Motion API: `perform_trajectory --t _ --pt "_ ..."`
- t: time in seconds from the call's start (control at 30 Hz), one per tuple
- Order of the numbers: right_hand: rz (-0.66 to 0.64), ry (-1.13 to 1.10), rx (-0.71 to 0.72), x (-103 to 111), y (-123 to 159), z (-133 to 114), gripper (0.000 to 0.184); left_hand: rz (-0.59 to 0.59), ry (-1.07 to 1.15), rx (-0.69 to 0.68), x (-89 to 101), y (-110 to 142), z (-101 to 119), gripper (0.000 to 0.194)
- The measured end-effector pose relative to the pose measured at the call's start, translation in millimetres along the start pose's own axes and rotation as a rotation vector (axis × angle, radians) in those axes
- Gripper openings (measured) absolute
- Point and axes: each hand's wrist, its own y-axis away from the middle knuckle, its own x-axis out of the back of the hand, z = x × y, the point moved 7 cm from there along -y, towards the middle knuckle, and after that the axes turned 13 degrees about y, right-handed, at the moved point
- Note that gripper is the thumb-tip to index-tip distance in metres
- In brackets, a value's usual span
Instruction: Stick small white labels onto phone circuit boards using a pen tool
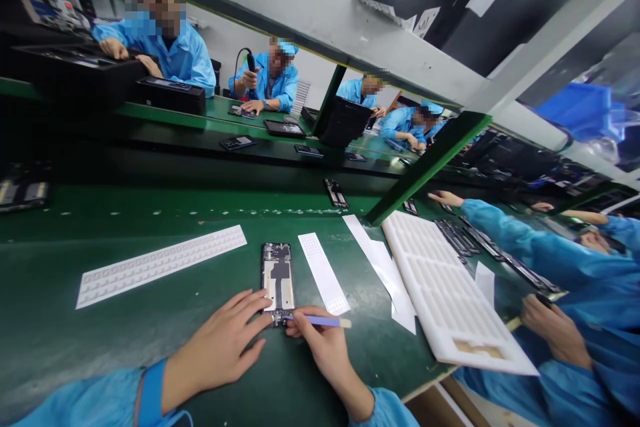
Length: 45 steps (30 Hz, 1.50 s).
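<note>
An opened smartphone (pixel 279 277) lies on the green bench in front of me, its circuit boards and inner parts showing. My left hand (pixel 220 340) is open beside it, fingers spread, with fingertips resting on the phone's lower left part. My right hand (pixel 320 343) is closed on a slim lavender tool (pixel 320 321) with a cream-coloured end. Its tip points at the phone's bottom end and is partly hidden by my fingers, so its exact kind is unclear. To the phone's right is a white sticker strip (pixel 324 273); a longer sticker sheet (pixel 163 265) lies to its left.
A white foam tray (pixel 450 293) with long slots stands at the right, white paper strips (pixel 383 267) beside it. Another opened phone (pixel 335 193) lies farther back by a green post (pixel 430 167). A co-worker's sleeve (pixel 530 240) reaches in from the right. Several people sit across the bench.
</note>
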Motion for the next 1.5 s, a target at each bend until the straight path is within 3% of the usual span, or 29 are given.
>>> perform_trajectory --t 1.1,1.5 --pt "0.003 0.000 -0.006 1.1 -0.8 2.7 0.043 -0.019 -0.048 -0.005 -3.3 0.1 0.3 0.037" --pt "-0.010 -0.003 0.023 0.6 0.1 1.1 0.042 0.037 -0.023 -0.018 1.2 -0.6 1.8 0.038"
